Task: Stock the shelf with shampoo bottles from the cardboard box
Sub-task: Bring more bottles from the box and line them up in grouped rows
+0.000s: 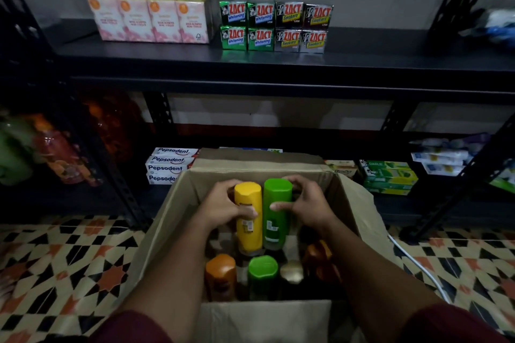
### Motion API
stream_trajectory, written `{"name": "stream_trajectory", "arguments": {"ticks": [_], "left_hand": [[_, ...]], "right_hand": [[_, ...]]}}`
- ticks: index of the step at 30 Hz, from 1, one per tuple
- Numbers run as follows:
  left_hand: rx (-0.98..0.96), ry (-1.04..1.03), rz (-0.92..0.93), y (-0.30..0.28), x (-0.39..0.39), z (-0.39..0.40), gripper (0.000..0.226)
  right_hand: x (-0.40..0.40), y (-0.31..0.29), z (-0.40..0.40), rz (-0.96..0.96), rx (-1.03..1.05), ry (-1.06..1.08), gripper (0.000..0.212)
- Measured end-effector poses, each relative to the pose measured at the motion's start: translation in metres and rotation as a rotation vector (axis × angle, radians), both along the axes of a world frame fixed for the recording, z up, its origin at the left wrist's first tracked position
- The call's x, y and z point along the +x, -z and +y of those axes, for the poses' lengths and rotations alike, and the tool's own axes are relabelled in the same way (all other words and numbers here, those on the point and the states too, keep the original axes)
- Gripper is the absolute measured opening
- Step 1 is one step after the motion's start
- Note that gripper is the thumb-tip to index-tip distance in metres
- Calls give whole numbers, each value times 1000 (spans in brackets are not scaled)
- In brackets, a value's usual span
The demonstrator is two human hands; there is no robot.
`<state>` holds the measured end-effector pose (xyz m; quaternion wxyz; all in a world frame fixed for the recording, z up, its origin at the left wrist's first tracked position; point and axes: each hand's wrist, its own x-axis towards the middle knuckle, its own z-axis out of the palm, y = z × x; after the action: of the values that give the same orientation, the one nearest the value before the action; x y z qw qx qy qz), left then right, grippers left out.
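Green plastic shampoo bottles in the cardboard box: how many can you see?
2: one green plastic shampoo bottle in the right hand's grip, another standing nearer. More may be hidden.

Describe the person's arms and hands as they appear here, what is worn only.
Both forearms are bare. Dark maroon sleeves end near the elbows at the bottom of the frame. The left hand and right hand wear no gloves; no rings, watch or bracelets are visible.

Cardboard box (172, 211) on floor (55, 259) before shelf (278, 64); shampoo bottles (248, 217) inside. Zact boxes (276, 26) right of tissue packs (150, 21). Pepsodent cartons (170, 167) behind box, left.
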<state>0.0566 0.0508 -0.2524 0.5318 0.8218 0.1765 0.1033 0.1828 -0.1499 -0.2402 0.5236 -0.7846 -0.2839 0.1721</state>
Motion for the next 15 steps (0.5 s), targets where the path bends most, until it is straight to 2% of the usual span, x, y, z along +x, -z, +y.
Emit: {"name": "stream_trajectory", "arguments": {"ticks": [4, 8, 12, 15], "left_hand": [[-165, -86, -208, -16, -1, -12, 49], [-88, -192, -357, -37, 10, -35, 46], [73, -225, -394, -57, 17, -47, 53], [154, -244, -415, -65, 20, -50, 49]], "right_hand": [[-6, -14, 1, 182, 281, 24, 53], [-17, -30, 12, 261, 456, 65, 42], [-22, -45, 24, 159, 495, 122, 47], [-22, -50, 27, -10, 437, 156, 39]]}}
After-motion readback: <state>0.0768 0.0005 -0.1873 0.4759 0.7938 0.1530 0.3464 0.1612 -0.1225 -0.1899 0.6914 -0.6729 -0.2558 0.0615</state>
